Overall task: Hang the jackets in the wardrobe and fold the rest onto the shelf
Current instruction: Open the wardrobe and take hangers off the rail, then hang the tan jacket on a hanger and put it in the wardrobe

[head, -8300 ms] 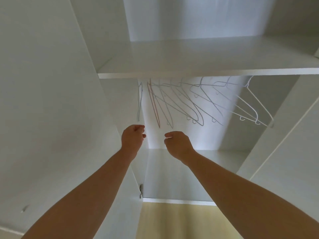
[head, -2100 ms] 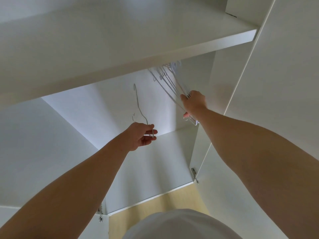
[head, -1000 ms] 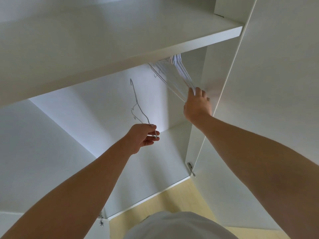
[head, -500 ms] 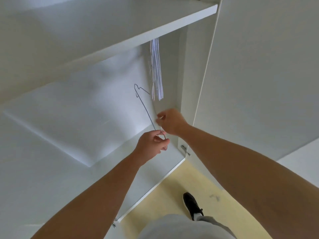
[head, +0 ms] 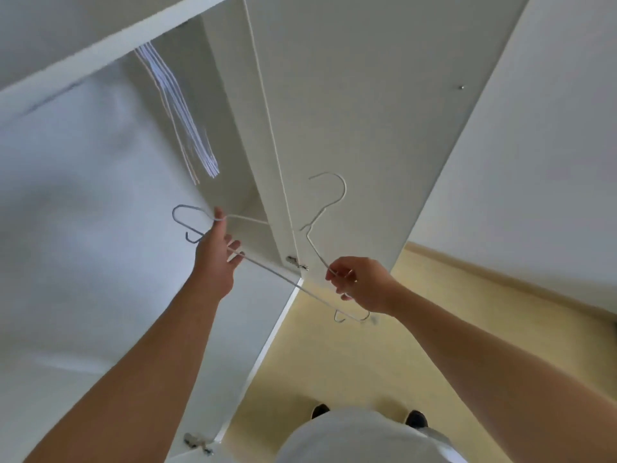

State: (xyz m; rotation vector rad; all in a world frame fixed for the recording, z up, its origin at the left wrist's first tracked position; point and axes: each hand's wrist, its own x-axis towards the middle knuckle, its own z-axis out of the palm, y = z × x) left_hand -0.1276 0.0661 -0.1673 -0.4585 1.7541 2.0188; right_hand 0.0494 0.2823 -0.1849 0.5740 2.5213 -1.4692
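Closest to us are our white shirt and dark shoes, low beneath both arms, on the yellow floor.

Farther out, the right hand pinches one sloping wire of a wire hanger with curled fingers. The hanger's hook stands above this hand, in front of the open wardrobe door. The left hand is wide, with fingers nearly straight. One finger touches the upper wire and the others lie under the bottom bar, so this hand carries more than it grips. The bar runs from the left hand to just below the right hand, and it looks like a single hanger.

Between the hands and a little beyond is a door hinge. Above and beyond the left hand a bundle of hangers hangs under the shelf. No jacket is visible.

We judge that the loose left hold is the weak point. If the right hand turns the hanger, the left end can slip off the fingers and swing. The hook is also near the door, so it may catch the door's edge when we pull back.
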